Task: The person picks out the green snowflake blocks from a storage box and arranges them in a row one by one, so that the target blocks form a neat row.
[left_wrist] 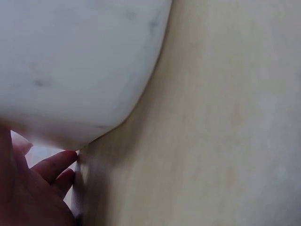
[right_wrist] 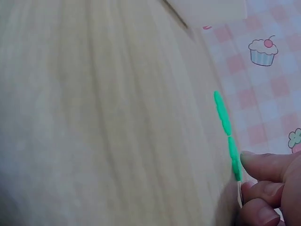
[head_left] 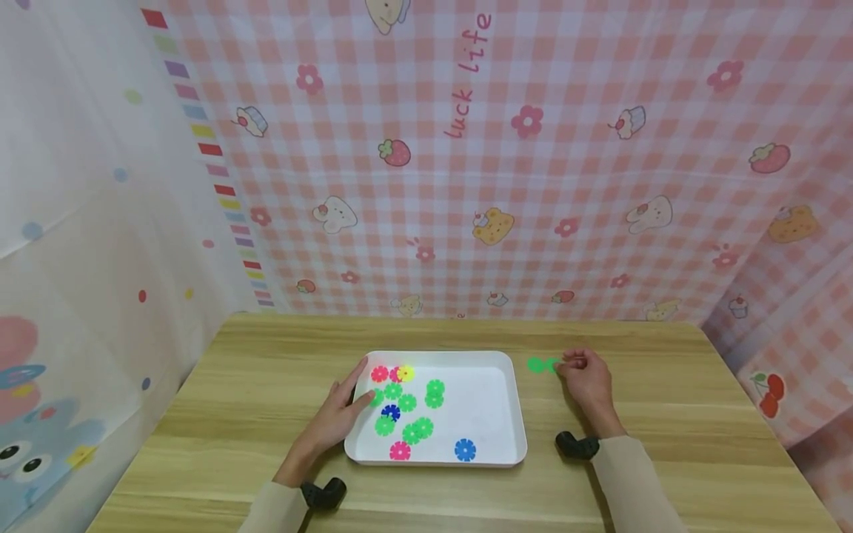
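In the head view, a white tray (head_left: 480,414) sits on the wooden bench (head_left: 193,429) with notched snowflake discs scattered mostly over its left half: green ones, a yellow disc (head_left: 406,373), a dark blue disc (head_left: 390,413), a lighter blue disc (head_left: 465,450) near the front rim, and several pink ones. The left hand (head_left: 335,416) holds the tray's left side, thumb reaching over the rim and the other fingers along the outside. The right hand (head_left: 589,381) is beyond the tray's right rim, its fingers drawn narrow at the end of two green snowflake discs (head_left: 535,364) that lie in line outside the tray.

The left wrist view shows a corner of the tray over the bench, with a few fingertips against its edge; how firmly they hold cannot be told.

In the right wrist view, the green pair shows nearly edge-on, end to end, with thumb and curled fingers pinching the nearer end. Whether the notches interlock cannot be made out.

The step in hand looks like handling the green pair on the right while the left hand steadies the tray. The next move seems to call for light fingers at that end, so the pair does not twist apart.
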Demonstrator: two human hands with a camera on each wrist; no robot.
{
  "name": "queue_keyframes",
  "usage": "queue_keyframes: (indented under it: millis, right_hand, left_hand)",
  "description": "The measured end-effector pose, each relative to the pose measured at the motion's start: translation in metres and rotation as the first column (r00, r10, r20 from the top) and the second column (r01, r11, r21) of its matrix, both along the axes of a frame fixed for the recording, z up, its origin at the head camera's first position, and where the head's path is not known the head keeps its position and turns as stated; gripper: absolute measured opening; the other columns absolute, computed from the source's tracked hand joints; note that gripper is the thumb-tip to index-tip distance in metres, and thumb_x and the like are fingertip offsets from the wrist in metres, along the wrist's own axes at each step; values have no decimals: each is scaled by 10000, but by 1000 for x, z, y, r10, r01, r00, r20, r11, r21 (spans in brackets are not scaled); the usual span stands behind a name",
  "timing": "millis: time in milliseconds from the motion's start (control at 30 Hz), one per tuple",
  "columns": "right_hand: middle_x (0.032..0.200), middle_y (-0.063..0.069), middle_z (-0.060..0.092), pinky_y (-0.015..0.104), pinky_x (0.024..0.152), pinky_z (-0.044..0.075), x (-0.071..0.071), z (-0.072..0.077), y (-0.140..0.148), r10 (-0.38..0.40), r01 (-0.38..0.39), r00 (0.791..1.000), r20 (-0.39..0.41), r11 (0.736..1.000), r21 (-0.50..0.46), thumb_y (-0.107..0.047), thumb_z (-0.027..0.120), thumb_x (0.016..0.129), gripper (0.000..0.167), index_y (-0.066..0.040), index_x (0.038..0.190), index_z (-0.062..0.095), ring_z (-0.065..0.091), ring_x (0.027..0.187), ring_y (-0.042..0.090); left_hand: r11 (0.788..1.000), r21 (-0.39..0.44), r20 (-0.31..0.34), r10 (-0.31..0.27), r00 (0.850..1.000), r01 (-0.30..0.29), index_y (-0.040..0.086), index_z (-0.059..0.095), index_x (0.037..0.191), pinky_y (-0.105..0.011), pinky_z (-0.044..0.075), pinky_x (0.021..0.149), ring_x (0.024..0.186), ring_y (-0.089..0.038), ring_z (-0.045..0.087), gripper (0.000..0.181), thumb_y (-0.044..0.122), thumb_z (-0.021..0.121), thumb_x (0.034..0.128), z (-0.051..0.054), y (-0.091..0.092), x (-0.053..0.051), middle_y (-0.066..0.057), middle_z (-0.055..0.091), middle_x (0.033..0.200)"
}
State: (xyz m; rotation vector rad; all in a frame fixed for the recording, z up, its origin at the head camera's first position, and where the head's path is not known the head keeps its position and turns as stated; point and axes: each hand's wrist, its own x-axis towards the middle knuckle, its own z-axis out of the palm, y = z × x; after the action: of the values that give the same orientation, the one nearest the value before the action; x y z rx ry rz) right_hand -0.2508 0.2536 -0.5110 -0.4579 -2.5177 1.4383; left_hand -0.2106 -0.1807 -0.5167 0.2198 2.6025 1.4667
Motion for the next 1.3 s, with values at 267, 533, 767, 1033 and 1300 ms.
queue_keyframes:
  millis: [267,533,767,1033,1300]
  right_hand:
    - [780,-42,538,177,584,411,2,5,0,-8,9,1000,1,995,-102,-105,668,899,231,19,1090,630,485,701,81]
    - [906,40,583,200,609,433,4,18,-16,61,-60,998,8,990,-127,-156,689,917,299,27,1141,617,504,774,124]
    - [907,38,607,178,621,456,4,33,-42,161,-166,986,-42,977,-138,-148,692,921,299,33,1150,626,538,781,117]
    - [1020,96,603,235,628,456,14,49,-79,269,-263,963,0,945,-195,-184,698,927,315,-8,1173,612,523,820,174]
    - [988,55,619,223,537,413,29,50,-121,437,-410,897,67,879,-242,-170,750,881,308,-57,1146,642,504,662,165]
  left_hand:
    - [1000,-13,-16,-15,1000,14,260,144,1605,-502,-143,1213,1531,-257,96,645,283,475,1052,1,0,0,-56,162,1659]
    - [1000,-15,-14,-14,1000,14,252,145,1605,-497,-144,1213,1532,-252,96,644,265,475,1052,1,0,0,-54,160,1659]
    - [1000,-16,-11,-8,1000,8,252,151,1604,-494,-143,1214,1532,-261,95,640,262,474,1052,1,0,0,-55,160,1659]
    - [1000,-16,-10,-8,1000,8,255,150,1604,-497,-146,1213,1533,-265,92,643,269,477,1051,0,0,0,-49,158,1659]
    - [1000,0,-18,-3,1000,3,257,159,1603,-505,-135,1214,1531,-275,104,644,285,485,1047,0,0,-1,-50,171,1657]
